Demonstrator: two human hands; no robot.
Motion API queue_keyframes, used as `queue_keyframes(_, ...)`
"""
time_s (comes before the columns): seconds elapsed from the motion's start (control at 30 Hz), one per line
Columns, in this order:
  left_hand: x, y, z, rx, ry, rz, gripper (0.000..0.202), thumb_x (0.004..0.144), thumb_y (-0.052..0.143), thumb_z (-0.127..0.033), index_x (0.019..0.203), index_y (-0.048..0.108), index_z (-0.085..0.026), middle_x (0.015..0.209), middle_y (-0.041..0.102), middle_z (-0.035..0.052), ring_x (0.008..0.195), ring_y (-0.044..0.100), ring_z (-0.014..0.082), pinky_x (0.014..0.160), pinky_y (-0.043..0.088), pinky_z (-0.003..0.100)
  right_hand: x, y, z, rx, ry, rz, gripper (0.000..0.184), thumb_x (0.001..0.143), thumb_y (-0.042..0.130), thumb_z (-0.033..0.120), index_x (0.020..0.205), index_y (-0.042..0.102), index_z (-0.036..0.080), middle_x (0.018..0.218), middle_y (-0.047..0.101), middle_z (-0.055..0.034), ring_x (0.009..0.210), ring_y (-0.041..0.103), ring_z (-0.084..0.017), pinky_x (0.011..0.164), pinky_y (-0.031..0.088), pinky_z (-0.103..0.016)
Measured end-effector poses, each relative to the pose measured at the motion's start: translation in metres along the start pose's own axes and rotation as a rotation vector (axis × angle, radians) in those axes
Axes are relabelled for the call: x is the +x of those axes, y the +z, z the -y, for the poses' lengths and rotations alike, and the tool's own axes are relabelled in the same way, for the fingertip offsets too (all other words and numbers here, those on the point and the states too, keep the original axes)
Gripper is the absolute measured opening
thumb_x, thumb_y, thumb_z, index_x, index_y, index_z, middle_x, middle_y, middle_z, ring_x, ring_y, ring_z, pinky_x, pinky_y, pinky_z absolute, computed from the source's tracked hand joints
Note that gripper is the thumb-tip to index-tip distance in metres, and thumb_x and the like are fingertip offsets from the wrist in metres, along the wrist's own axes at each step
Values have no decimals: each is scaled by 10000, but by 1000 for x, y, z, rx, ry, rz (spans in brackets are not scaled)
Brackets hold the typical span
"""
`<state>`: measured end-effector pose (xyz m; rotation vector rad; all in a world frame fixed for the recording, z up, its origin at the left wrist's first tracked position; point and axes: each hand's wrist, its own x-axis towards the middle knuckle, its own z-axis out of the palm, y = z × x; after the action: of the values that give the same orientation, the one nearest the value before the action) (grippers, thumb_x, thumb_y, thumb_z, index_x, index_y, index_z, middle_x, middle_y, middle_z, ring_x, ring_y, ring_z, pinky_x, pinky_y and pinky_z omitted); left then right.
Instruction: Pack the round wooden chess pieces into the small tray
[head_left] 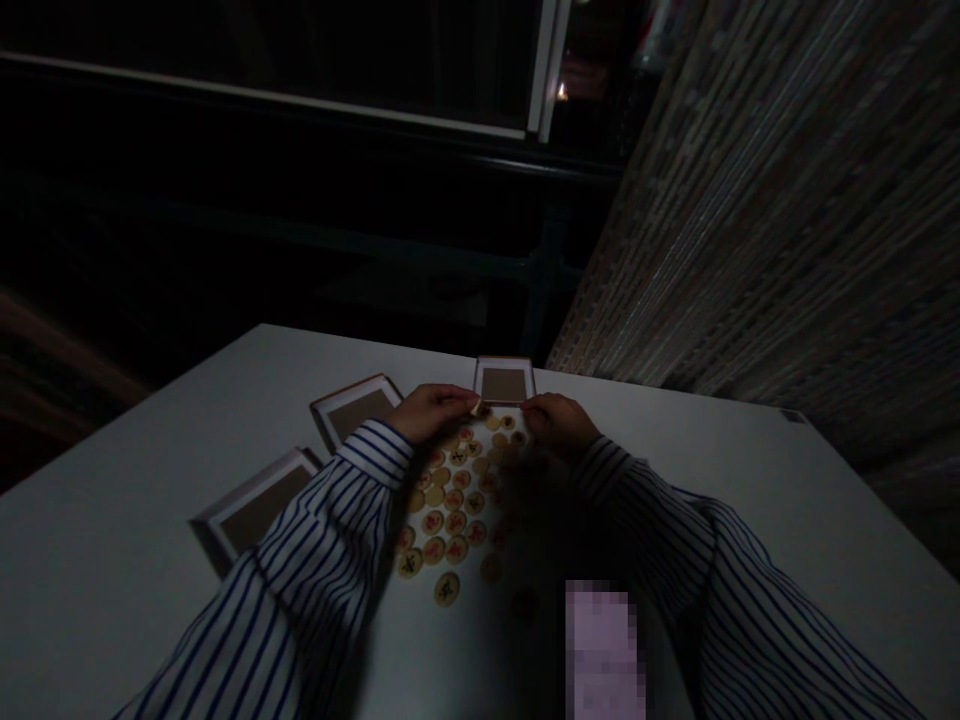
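Many round wooden Chinese chess pieces, marked in red or black characters, lie loosely spread on the white table between my forearms. Some show a plain face. My left hand pinches one chess piece on edge between thumb and fingertips, at the far end of the spread. Across from it, my right hand has its fingers drawn together near the right corner of a small open box. What those fingers hold, if anything, is too dark to make out. The box has a light rim and a brownish inside.
Two more shallow boxes lie on the left, one frame-like box beyond my left wrist and another box beside my left sleeve. A pixelated pinkish patch covers the near right. A string curtain hangs behind the white table.
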<state>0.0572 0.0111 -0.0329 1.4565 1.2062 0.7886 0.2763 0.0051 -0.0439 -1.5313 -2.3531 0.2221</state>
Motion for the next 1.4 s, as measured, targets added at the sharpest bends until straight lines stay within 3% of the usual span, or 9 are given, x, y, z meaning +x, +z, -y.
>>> queue_keyframes(0.13, -6, -3, -2, -101, -43, 51, 381, 613, 657, -417, 868, 646, -135, 771, 665, 39, 614, 545, 91, 544, 405, 204, 1, 2, 9, 48, -123, -94, 249, 797, 466, 253, 967, 621, 160, 906, 640, -61, 852, 547, -160, 786, 388, -257)
queue_keyframes(0.4, -8, 4, 3, -218, -62, 96, 395, 634, 660, -404, 914, 613, -128, 634, 602, 0, 562, 514, 75, 497, 353, 190, 8, 7, 34, 111, -312, -127, 346, 781, 523, 327, 1088, 559, 170, 1003, 617, -67, 930, 529, -178, 824, 378, -290)
queue_keyframes(0.57, -6, 5, 6, -300, -67, 86, 439, 586, 709, -392, 916, 595, -127, 595, 599, -10, 534, 523, 72, 487, 366, 182, 14, 14, 40, 97, -328, -154, 312, 776, 526, 316, 1048, 576, 171, 1003, 620, -72, 938, 534, -189, 831, 382, -313)
queue_keyframes(0.7, -10, -2, 7, -301, -70, -10, 401, 586, 705, -379, 880, 595, -128, 696, 649, 27, 553, 540, 79, 493, 390, 188, 15, 16, 38, 61, -263, -131, 325, 757, 544, 296, 1046, 572, 152, 979, 627, -81, 911, 548, -194, 811, 394, -319)
queue_keyframes(0.83, -14, -20, 12, -179, -62, -140, 333, 617, 663, -352, 864, 593, -139, 790, 671, 38, 605, 565, 96, 566, 436, 216, 16, 19, 32, -17, -217, -20, 326, 769, 514, 299, 1050, 575, 147, 981, 627, -83, 918, 545, -197, 820, 388, -326)
queue_keyframes(1.0, -19, -38, 22, 168, -61, -277, 245, 631, 605, -296, 828, 619, -150, 762, 667, 18, 719, 602, 147, 672, 457, 243, 17, 25, 33, -146, -199, 123, 328, 795, 456, 314, 1070, 571, 179, 1108, 584, -83, 1012, 507, -218, 852, 365, -368)
queue_keyframes(1.2, -17, -40, 38, 289, -31, -263, 221, 640, 526, -242, 806, 617, -127, 738, 669, 38, 689, 610, 157, 663, 475, 259, 21, 24, 42, -264, -246, 257, 316, 798, 433, 304, 1059, 575, 195, 1104, 593, -77, 1026, 507, -222, 835, 371, -360)
queue_keyframes(1.4, -13, -40, 51, 441, 60, -257, 288, 667, 499, -305, 854, 635, -133, 805, 680, 59, 766, 617, 182, 719, 474, 279, 24, 28, 41, -310, -269, 281, 271, 778, 435, 271, 981, 600, 203, 1054, 621, -55, 995, 523, -223, 802, 377, -356)
